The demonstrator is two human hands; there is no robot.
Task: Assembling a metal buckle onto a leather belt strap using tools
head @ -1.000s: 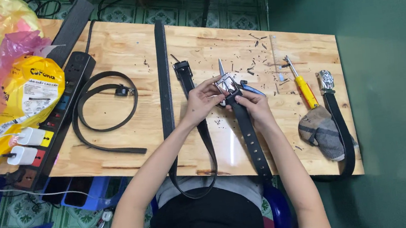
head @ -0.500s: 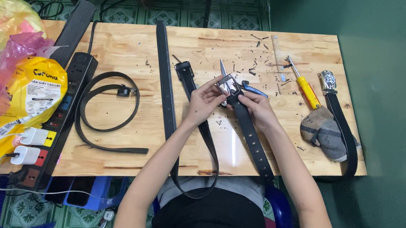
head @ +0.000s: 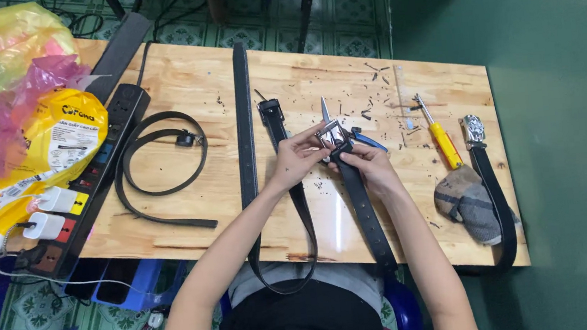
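Both hands at table (head: 192, 216) centre: left hand (head: 298, 159) pinches the buckle (head: 334, 135); right hand (head: 371, 167) grips the belt (head: 363, 208) just nearer. Screwdriver (head: 441, 141) lies right.

Two bare forearms reaching forward, hands meeting.
Left hand (head: 298, 159) and right hand (head: 370, 165) both curl their fingers closed, pinching, knuckles nearly touching.

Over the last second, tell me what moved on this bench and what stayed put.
Almost nothing moved. Both hands, left hand and right hand, keep hold of the metal buckle at the end of the black belt, with only small finger shifts. The looped belt, yellow screwdriver, power strip and wooden table lie as before.
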